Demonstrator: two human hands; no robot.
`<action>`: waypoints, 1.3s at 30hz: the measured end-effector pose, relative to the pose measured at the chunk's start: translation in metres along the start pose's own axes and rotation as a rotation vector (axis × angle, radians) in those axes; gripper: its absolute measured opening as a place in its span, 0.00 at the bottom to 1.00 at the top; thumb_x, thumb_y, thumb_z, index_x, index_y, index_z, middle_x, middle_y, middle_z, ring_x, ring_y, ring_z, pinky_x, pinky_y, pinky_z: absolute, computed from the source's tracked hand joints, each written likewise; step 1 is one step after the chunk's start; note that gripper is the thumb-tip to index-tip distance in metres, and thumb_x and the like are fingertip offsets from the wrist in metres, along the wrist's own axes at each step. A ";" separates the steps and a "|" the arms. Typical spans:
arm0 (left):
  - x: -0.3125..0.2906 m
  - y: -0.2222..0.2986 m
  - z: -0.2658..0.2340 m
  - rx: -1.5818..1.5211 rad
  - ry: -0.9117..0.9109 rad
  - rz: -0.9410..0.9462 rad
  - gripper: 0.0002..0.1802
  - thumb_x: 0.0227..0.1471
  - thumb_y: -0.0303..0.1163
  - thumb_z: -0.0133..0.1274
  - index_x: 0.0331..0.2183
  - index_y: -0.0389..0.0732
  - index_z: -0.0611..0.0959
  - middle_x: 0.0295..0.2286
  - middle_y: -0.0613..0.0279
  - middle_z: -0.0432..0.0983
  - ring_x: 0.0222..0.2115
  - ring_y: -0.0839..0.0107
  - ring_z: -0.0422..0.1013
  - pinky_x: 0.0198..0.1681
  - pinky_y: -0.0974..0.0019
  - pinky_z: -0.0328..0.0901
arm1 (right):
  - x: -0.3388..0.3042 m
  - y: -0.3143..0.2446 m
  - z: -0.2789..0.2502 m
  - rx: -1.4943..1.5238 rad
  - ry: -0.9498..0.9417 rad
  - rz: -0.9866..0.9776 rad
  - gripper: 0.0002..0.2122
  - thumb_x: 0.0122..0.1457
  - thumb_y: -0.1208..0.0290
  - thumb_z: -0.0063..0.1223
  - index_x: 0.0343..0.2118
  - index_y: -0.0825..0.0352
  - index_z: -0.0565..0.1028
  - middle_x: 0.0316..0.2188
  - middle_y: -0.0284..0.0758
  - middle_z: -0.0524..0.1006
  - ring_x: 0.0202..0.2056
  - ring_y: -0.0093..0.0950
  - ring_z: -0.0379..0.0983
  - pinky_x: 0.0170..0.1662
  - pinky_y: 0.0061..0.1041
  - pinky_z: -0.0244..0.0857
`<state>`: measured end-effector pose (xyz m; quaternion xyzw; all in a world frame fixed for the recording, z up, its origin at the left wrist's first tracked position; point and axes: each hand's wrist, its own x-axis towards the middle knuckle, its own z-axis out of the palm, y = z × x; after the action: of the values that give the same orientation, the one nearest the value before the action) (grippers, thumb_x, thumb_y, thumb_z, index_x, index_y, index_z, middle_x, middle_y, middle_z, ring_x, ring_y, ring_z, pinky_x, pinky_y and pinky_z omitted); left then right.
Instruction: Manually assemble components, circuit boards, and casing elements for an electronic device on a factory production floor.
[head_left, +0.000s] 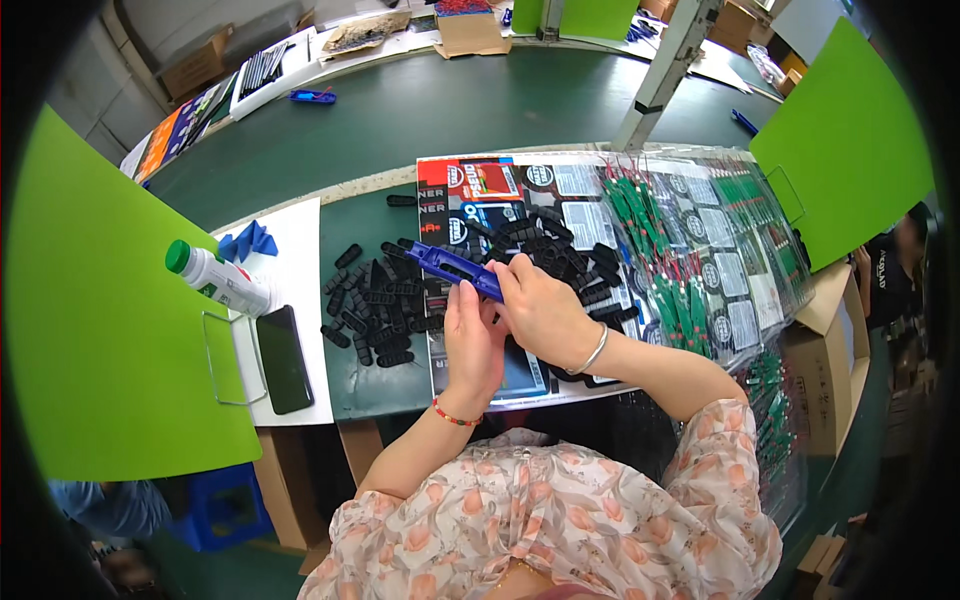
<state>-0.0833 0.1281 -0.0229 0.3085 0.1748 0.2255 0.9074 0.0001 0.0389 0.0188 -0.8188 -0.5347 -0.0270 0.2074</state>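
A long blue plastic casing [455,268] with a slot along it is held between both my hands above the table. My left hand [472,340] grips it from below near its middle, thumb against its side. My right hand [540,308] is closed around its right end, which the fingers hide. Around and under my hands lie many small black ribbed plastic parts [390,295], in a loose pile on the green tabletop and on a printed sheet [440,190]. To the right of my right hand, rows of green circuit boards [690,310] with red wires rest on the printed sheets.
At left stand a white bottle with a green cap [215,275], a black phone [284,360] and folded blue pieces [248,240]. Green panels [120,330] wall both sides. A metal post [665,75] rises behind the sheets. An open cardboard box [825,360] is at right.
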 end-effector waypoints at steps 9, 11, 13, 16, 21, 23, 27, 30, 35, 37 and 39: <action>-0.015 0.005 0.001 -0.095 -0.010 -0.068 0.22 0.66 0.41 0.32 0.49 0.35 0.70 0.49 0.51 0.71 0.43 0.64 0.72 0.47 0.56 0.70 | -0.021 0.039 -0.046 0.355 0.165 0.170 0.13 0.53 0.64 0.59 0.32 0.70 0.77 0.21 0.41 0.76 0.27 0.40 0.75 0.31 0.34 0.69; -0.017 0.004 -0.003 -0.087 -0.058 -0.090 0.21 0.66 0.41 0.32 0.49 0.36 0.70 0.49 0.51 0.71 0.41 0.64 0.73 0.45 0.55 0.70 | -0.022 0.117 -0.046 -0.135 0.390 0.220 0.11 0.52 0.66 0.59 0.32 0.69 0.77 0.28 0.45 0.77 0.31 0.41 0.76 0.34 0.37 0.70; -0.021 0.007 -0.004 -0.081 -0.059 -0.108 0.19 0.66 0.41 0.33 0.49 0.39 0.70 0.48 0.51 0.71 0.38 0.65 0.73 0.42 0.57 0.72 | -0.020 0.162 -0.052 -0.410 0.271 0.455 0.11 0.51 0.66 0.60 0.32 0.67 0.75 0.34 0.44 0.76 0.37 0.43 0.75 0.38 0.40 0.70; -0.022 0.004 -0.011 -0.043 -0.098 -0.111 0.19 0.66 0.41 0.33 0.53 0.44 0.66 0.48 0.50 0.71 0.36 0.66 0.74 0.39 0.60 0.73 | -0.017 0.185 -0.055 -0.512 0.094 0.636 0.13 0.48 0.63 0.62 0.32 0.66 0.77 0.33 0.43 0.78 0.37 0.42 0.76 0.40 0.39 0.71; -0.026 0.010 -0.009 -0.037 -0.128 -0.080 0.22 0.66 0.41 0.33 0.60 0.52 0.57 0.47 0.48 0.71 0.34 0.67 0.73 0.36 0.63 0.72 | -0.014 0.187 -0.058 -0.371 0.126 0.707 0.12 0.47 0.60 0.61 0.33 0.60 0.81 0.33 0.40 0.80 0.37 0.40 0.77 0.41 0.39 0.71; -0.025 0.010 -0.010 -0.052 -0.144 -0.100 0.23 0.66 0.40 0.33 0.60 0.52 0.56 0.47 0.47 0.71 0.33 0.67 0.73 0.36 0.64 0.72 | -0.014 0.189 -0.058 -0.339 0.131 0.724 0.12 0.47 0.60 0.61 0.32 0.59 0.81 0.32 0.39 0.80 0.37 0.39 0.78 0.40 0.38 0.71; -0.024 0.010 -0.017 -0.081 -0.197 -0.140 0.23 0.66 0.39 0.34 0.60 0.50 0.58 0.46 0.47 0.72 0.31 0.68 0.72 0.34 0.65 0.71 | -0.015 0.188 -0.053 -0.317 0.217 0.699 0.10 0.47 0.60 0.59 0.29 0.60 0.81 0.30 0.39 0.80 0.35 0.40 0.78 0.39 0.38 0.71; -0.025 0.010 -0.019 -0.064 -0.194 -0.154 0.22 0.66 0.39 0.34 0.59 0.48 0.59 0.44 0.48 0.72 0.30 0.68 0.72 0.33 0.65 0.71 | -0.014 0.195 -0.050 -0.354 0.288 0.681 0.09 0.47 0.61 0.58 0.28 0.60 0.80 0.28 0.39 0.80 0.33 0.41 0.77 0.38 0.39 0.71; -0.024 0.011 -0.022 -0.043 -0.179 -0.160 0.25 0.65 0.40 0.35 0.61 0.48 0.58 0.43 0.49 0.74 0.28 0.71 0.73 0.33 0.66 0.72 | -0.004 0.197 -0.061 -0.344 0.510 0.633 0.07 0.49 0.67 0.55 0.26 0.64 0.75 0.24 0.41 0.79 0.28 0.41 0.77 0.34 0.40 0.70; -0.023 0.013 -0.022 -0.038 -0.171 -0.158 0.24 0.65 0.39 0.35 0.60 0.48 0.59 0.43 0.48 0.73 0.29 0.69 0.72 0.33 0.65 0.71 | 0.005 0.178 -0.070 -0.198 0.590 0.566 0.07 0.48 0.67 0.56 0.27 0.65 0.74 0.23 0.41 0.79 0.27 0.40 0.77 0.33 0.37 0.70; -0.023 0.014 -0.022 -0.033 -0.165 -0.166 0.24 0.65 0.39 0.36 0.61 0.48 0.58 0.43 0.48 0.73 0.29 0.69 0.73 0.33 0.66 0.71 | 0.012 0.155 -0.080 -0.141 0.660 0.481 0.10 0.49 0.70 0.57 0.32 0.68 0.73 0.21 0.40 0.78 0.25 0.33 0.78 0.32 0.29 0.71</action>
<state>-0.1170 0.1363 -0.0266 0.2955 0.1208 0.1265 0.9392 0.1568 -0.0329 0.0470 -0.8800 -0.2297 -0.2753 0.3116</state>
